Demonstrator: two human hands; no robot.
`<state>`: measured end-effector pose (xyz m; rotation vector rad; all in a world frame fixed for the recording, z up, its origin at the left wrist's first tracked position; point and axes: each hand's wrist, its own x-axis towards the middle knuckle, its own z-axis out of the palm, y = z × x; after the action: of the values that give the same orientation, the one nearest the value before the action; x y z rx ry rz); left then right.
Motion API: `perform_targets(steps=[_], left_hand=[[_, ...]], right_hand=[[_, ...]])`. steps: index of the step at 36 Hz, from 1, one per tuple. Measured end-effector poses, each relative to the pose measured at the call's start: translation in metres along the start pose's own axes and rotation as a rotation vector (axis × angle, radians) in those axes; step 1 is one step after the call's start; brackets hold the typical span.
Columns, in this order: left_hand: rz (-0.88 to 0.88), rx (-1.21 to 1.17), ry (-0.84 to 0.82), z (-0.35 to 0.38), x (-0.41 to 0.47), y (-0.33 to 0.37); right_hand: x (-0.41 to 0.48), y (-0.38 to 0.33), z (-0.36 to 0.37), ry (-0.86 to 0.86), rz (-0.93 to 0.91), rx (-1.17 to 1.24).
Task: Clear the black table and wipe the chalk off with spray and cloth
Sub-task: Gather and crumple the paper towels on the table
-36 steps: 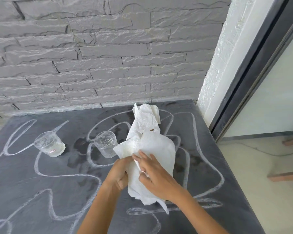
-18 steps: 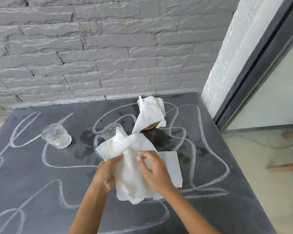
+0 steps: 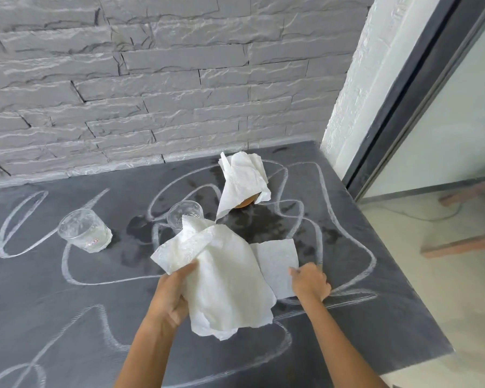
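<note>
Black table (image 3: pixel 375 275) bears looping white chalk (image 3: pixel 67 264) lines and dark wet patches. 2 clear cups (image 3: pixel 83 231) (image 3: pixel 184 217) stand upright left of centre. White crumpled cloth (image 3: pixel 224 275) hangs from the left hand (image 3: pixel 174 292); its flat end lies on the table, pinched by the right hand (image 3: pixel 310 281).

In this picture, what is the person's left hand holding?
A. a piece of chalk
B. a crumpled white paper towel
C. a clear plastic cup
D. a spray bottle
B: the left hand grips a crumpled white paper towel, with its thumb on the upper fold, just above the black table.
</note>
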<state>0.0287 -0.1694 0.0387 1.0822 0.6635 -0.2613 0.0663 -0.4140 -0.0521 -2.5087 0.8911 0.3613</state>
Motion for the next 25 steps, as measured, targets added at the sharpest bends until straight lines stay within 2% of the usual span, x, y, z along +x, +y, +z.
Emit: perform_targets(steps=[3,8,11,17,21,25], left_hand=[[0.000,0.005,-0.014,-0.003,-0.001,0.001],[-0.025,-0.019,-0.030,-0.006,-0.002,0.005],[-0.042,-0.028,-0.043,-0.005,-0.001,0.007],[-0.055,-0.060,-0.059,-0.002,0.000,0.012],[-0.052,-0.079,-0.092,0.002,-0.001,0.018],[-0.065,-0.091,-0.149,0.003,-0.003,0.023]], right_hand=[[0.002,-0.004,-0.003,0.000,-0.063,0.125],[-0.011,-0.022,-0.021,0.064,-0.076,0.698],[-0.025,-0.040,-0.039,0.123,-0.209,0.833],[-0.073,-0.078,-0.056,0.194,-0.642,0.715],[-0.106,-0.098,-0.046,0.108,-0.858,0.539],[-0.133,-0.109,-0.020,0.025,-0.980,0.291]])
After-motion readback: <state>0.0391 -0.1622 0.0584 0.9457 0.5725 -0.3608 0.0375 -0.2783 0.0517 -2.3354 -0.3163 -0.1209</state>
